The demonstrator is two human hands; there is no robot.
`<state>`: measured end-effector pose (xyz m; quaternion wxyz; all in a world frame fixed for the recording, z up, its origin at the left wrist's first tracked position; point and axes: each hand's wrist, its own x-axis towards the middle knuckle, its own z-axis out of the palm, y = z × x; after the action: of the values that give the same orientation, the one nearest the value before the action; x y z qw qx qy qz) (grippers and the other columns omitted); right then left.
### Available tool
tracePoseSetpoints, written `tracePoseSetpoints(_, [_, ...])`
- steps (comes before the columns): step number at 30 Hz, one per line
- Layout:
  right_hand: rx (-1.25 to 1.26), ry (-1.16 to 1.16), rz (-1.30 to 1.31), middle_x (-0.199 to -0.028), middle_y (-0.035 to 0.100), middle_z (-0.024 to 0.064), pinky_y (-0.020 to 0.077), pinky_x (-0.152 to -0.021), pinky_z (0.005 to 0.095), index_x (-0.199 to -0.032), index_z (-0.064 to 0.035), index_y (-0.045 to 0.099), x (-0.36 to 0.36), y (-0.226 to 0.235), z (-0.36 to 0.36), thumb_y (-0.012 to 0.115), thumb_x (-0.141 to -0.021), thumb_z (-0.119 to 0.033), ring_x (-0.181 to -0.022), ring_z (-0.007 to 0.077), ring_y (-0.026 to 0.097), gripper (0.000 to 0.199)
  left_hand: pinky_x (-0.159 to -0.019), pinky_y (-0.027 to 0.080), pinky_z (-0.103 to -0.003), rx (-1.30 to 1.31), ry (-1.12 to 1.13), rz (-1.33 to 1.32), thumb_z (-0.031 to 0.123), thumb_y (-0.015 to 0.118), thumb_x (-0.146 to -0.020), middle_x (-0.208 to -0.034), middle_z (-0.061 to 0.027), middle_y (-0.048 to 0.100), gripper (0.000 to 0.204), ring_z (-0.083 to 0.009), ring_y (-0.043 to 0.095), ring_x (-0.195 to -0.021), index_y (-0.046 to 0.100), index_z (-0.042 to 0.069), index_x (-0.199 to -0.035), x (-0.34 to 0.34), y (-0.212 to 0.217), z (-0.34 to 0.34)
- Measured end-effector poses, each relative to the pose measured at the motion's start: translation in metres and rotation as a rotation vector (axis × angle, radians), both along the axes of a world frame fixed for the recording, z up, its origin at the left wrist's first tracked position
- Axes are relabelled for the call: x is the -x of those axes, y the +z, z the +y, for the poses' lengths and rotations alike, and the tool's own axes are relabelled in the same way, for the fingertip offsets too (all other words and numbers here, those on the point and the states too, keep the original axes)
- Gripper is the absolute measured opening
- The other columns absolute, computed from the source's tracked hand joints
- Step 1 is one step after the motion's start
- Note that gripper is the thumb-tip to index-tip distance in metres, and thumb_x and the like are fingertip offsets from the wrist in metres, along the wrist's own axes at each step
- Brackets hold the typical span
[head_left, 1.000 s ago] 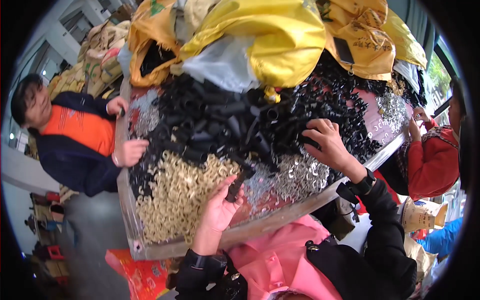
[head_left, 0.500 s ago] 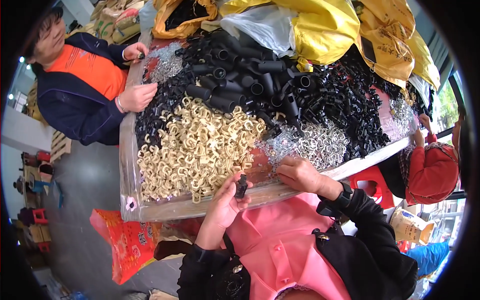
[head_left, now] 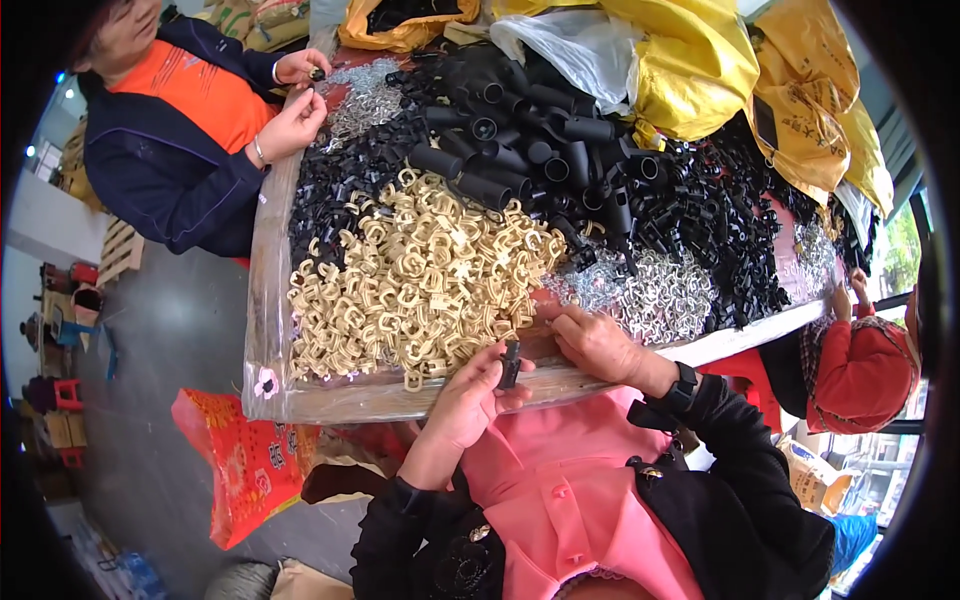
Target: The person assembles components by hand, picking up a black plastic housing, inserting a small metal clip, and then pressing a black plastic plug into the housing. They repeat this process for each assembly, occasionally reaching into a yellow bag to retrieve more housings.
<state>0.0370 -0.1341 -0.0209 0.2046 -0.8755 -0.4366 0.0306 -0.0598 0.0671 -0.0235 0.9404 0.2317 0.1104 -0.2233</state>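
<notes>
My left hand (head_left: 468,402) is at the near edge of the table, its thumb and fingers closed round a small black plastic part (head_left: 511,364) that stands upright. To its right, my right hand (head_left: 603,347) rests low over the tabletop with the fingers bent together in a pinch. Whatever lies between those fingertips, if anything, is too small to see. Just beyond the right hand are a heap of small shiny metal pieces (head_left: 592,284) and a pile of silvery U-shaped clips (head_left: 665,295). A large heap of cream-coloured U-shaped pieces (head_left: 425,275) lies beyond my left hand.
Black tubes (head_left: 500,160) and small black parts (head_left: 705,215) cover the table's middle and right. Yellow bags (head_left: 695,80) stand along the far side. One co-worker (head_left: 190,120) handles a small part at the left; another person in red (head_left: 865,370) sits at the right. A wooden rim (head_left: 400,400) edges the table.
The view has shifted, so the table sits slightly higher and further right. My left hand has turned the black part more upright. The left co-worker's hands have come together.
</notes>
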Motion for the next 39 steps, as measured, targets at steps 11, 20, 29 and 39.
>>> tracePoseSetpoints(11, [-0.663,-0.152,1.690,-0.066,0.044,-0.0031,0.0271,-0.044,0.0179,-0.083,-0.0017,0.051,0.002,0.044,-0.021,0.050,-0.083,-0.011,-0.051,0.0056,0.036,0.009,-0.063,0.042,-0.021,-0.824,-0.007,-0.407,0.005,0.061,-0.073,-0.076,-0.0015,0.054,0.014,-0.0079,0.050,-0.070,0.054,0.005,-0.086,-0.034,0.025,-0.048])
tracePoseSetpoints(20, [-0.962,-0.306,1.927,-0.065,0.048,-0.0008,0.0278,-0.043,0.0168,-0.082,-0.0030,0.053,-0.009,0.030,-0.045,0.051,-0.083,-0.014,-0.048,0.0054,0.035,0.011,-0.060,0.040,-0.019,-1.038,0.028,-0.650,0.008,0.062,-0.072,-0.071,0.0011,0.055,0.012,-0.0043,0.048,-0.065,0.057,0.004,-0.082,-0.073,0.022,-0.074])
tracePoseSetpoints(29, [-0.968,-0.294,1.493,-0.066,0.051,-0.0005,0.0326,-0.045,0.0171,-0.081,-0.0025,0.053,-0.014,0.034,-0.053,0.052,-0.083,-0.015,-0.052,0.0046,0.042,0.012,-0.055,0.041,-0.020,-1.128,0.027,-0.560,0.008,0.063,-0.071,-0.063,0.0008,0.055,0.011,-0.0040,0.048,-0.060,0.057,0.003,-0.080,-0.084,0.024,-0.085])
tracePoseSetpoints(39, [-0.544,-0.094,0.430,-0.069,0.050,0.0045,0.0385,-0.055,0.0257,-0.077,-0.0048,0.051,-0.016,0.054,-0.052,0.058,-0.076,-0.011,-0.062,0.0160,0.049,0.009,-0.063,0.046,-0.024,-0.071,-0.193,-0.019,0.012,0.048,-0.082,-0.096,-0.0060,0.054,0.032,-0.0144,0.056,-0.078,0.042,0.003,-0.112,-0.081,0.030,-0.071])
